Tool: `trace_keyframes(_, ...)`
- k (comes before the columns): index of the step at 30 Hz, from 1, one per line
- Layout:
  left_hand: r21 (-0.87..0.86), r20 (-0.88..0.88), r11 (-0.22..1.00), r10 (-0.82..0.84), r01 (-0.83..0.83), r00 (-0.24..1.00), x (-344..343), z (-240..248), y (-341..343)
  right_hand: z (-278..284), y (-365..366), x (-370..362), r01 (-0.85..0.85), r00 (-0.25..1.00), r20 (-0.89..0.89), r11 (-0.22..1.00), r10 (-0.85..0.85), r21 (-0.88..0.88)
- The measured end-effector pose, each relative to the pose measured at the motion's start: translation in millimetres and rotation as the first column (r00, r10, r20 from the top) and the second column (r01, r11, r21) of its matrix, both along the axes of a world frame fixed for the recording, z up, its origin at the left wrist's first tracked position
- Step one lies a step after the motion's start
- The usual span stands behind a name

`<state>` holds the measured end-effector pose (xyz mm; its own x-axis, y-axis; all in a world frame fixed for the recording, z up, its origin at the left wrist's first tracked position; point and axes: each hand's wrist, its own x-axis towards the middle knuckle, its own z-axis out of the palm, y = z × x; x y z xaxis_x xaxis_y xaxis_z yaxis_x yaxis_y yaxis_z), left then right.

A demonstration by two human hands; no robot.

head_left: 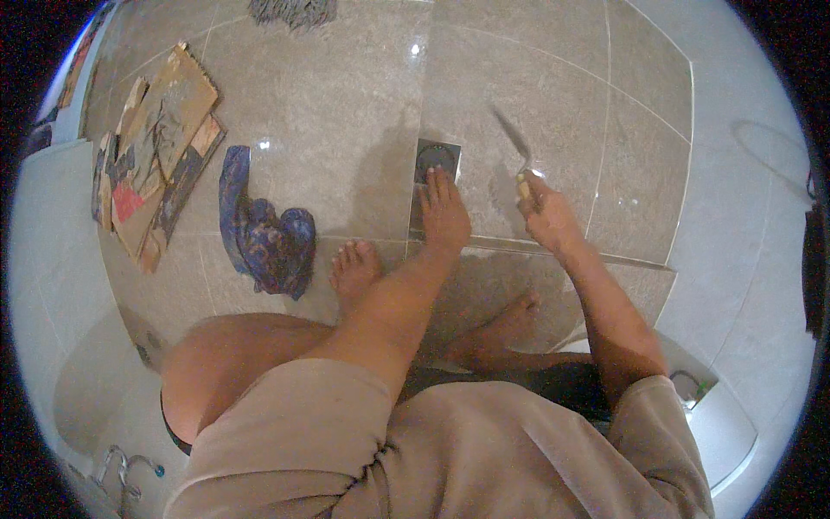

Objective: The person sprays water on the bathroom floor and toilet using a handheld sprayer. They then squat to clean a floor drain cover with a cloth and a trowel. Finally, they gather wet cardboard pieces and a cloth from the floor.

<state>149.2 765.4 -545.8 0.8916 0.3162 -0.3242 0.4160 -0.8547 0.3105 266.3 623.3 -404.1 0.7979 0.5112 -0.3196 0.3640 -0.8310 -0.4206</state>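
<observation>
My left hand [446, 209] lies flat with its fingers stretched out, the tips resting on the near edge of a dark round floor drain [435, 156] set in a square plate. Part of the drain is hidden under those fingers. To the right, my right hand [553, 221] is closed around the wooden handle of a small trowel [510, 130]. The trowel's metal blade points away from me and to the left, just over the tiles, a little right of the drain.
A crumpled dark blue patterned cloth [272, 238] lies on the tiled floor [346, 112] at left. Beyond it are torn, dirty cardboard pieces [169, 130]. A grey shaggy mat [294, 10] shows at the far edge. A low step edge [596, 255] crosses near my bare feet [354, 268].
</observation>
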Motion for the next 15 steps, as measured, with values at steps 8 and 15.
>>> trace_keyframes(8, -0.12, -0.022, 0.993, 0.012, -0.014, 1.0, 11, -5, 25, 4, 23, -16, -0.103, 0.949, -0.316, 0.965, 0.022, -0.243)
trace_keyframes(15, -0.134, -0.098, 0.99, 0.017, -0.03, 0.995, 12, -2, 27, 3, 37, -20, -0.12, 0.955, -0.296, 0.954, 0.035, -0.275)
